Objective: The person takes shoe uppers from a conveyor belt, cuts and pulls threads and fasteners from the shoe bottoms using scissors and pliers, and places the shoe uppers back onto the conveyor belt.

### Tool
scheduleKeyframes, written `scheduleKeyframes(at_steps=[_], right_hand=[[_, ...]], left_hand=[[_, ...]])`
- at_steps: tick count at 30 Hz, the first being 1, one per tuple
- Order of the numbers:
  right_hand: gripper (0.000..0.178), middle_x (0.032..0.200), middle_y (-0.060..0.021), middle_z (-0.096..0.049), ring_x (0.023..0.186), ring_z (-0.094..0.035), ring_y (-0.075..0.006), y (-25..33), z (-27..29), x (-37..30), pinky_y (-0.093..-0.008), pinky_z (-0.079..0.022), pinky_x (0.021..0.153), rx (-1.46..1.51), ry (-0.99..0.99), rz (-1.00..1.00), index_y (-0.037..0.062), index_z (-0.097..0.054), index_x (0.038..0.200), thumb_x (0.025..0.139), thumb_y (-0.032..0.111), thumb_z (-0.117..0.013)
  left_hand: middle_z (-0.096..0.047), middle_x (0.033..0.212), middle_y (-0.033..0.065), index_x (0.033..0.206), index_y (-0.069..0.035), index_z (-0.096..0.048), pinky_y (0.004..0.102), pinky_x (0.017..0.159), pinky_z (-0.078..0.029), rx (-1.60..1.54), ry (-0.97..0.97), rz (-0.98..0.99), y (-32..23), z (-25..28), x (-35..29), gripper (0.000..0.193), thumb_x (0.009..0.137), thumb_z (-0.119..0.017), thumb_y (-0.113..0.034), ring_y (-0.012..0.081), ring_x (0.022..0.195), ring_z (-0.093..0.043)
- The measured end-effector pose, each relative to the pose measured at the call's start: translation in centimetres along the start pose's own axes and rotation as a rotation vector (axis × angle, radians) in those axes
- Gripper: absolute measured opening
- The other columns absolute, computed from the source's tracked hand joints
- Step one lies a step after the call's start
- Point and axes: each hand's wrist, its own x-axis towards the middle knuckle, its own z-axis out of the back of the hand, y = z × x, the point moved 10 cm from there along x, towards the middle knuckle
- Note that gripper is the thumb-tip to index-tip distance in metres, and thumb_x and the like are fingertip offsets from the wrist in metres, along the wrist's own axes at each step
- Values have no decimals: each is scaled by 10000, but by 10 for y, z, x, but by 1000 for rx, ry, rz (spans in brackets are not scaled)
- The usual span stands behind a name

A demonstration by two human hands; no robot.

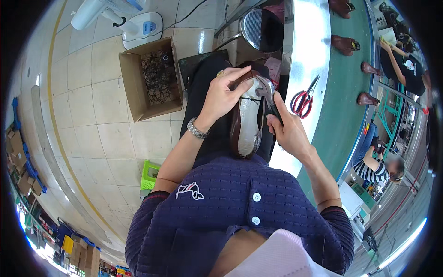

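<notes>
Left hand (221, 95) clasps the shoe (249, 122) between thumb and fingers (right hand (290, 134) grips pincers (269, 98)).

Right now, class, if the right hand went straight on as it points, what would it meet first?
The right hand would most likely meet the brown shoe at its far end, where the metal tool reaches; the left hand lies beyond. Depth is unclear here.

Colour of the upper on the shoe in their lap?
Shoe upper: dark reddish brown; best seen in head view.
</notes>
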Motion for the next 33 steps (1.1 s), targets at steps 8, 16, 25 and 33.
scheduleKeyframes(at_steps=[8,16,25,33], right_hand=[[554,661,-180,-612,574,-622,-312,1,1,3,-373,-484,542,-88,28,-16,35,-238,1371,884,79,-497],[553,688,-179,-610,592,-624,-280,35,43,5,-353,-478,588,-182,65,40,62,-311,1370,860,59,-527],[606,688,-202,-606,603,-624,-340,22,21,36,-399,-471,513,-515,-39,53,183,-279,1398,859,86,-535],[640,685,-184,-609,583,-616,-328,24,15,35,-408,-477,516,-502,-151,118,265,-232,1417,873,84,-516]], left_hand=[[-643,768,74,984,-18,-668,235,591,-433,-154,-169,99,11,6,4,242,799,-671,-174,107,677,-578],[-642,748,100,955,-7,-669,241,583,-435,138,-186,-5,-10,14,5,223,792,-663,-160,131,632,-579],[-623,756,86,1002,-7,-651,247,570,-411,188,-140,-44,-9,15,11,237,806,-631,-139,125,611,-532],[-633,793,77,1028,-10,-643,233,589,-420,125,-110,-15,-9,12,6,255,806,-632,-135,113,652,-547]])
